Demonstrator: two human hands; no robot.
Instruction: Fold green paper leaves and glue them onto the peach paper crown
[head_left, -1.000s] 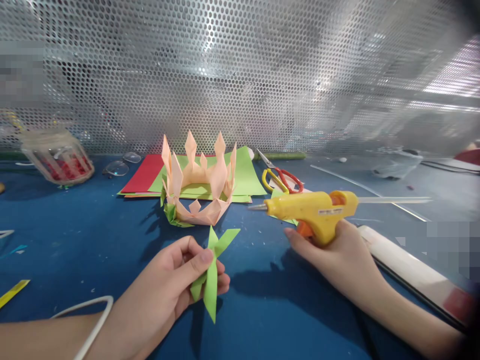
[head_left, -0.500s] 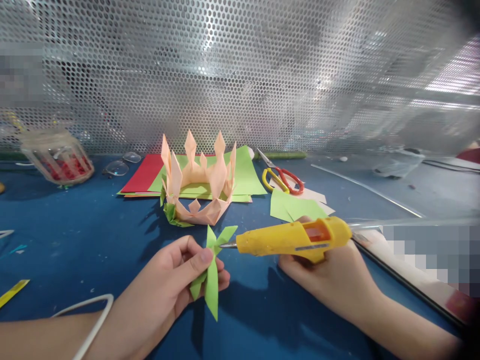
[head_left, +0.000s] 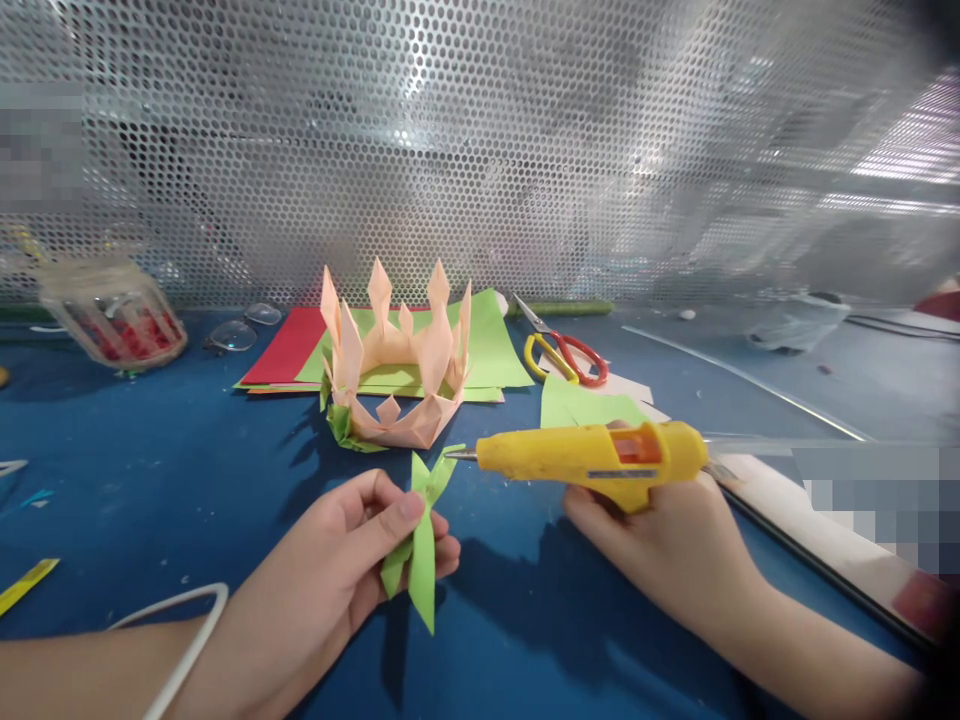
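Note:
My left hand (head_left: 360, 560) pinches a folded green paper piece (head_left: 424, 570) with pointed, leaf-like ends, between thumb and fingers. A yellow hot glue gun (head_left: 562, 455) is gripped by my right hand (head_left: 667, 550), its metal nozzle pointing left at the upper right tip of the green paper. Whether the nozzle touches that tip I cannot tell. Behind my hands stands a peach paper crown (head_left: 405, 432) with tall diamond-shaped points. Folded green paper leaves (head_left: 346, 430) are fixed along its lower left side.
Stacked coloured sheets (head_left: 281, 355) lie behind the crown. Scissors (head_left: 574, 360) rest on paper scraps (head_left: 592, 405) to the right. A jar with red contents (head_left: 127, 325) and eyeglasses (head_left: 234, 335) are at the left. A perforated metal screen (head_left: 450, 150) closes off the back.
The glue gun has risen slightly, its nozzle moving from the middle of the green paper up to its upper right tip. My left hand stays almost still.

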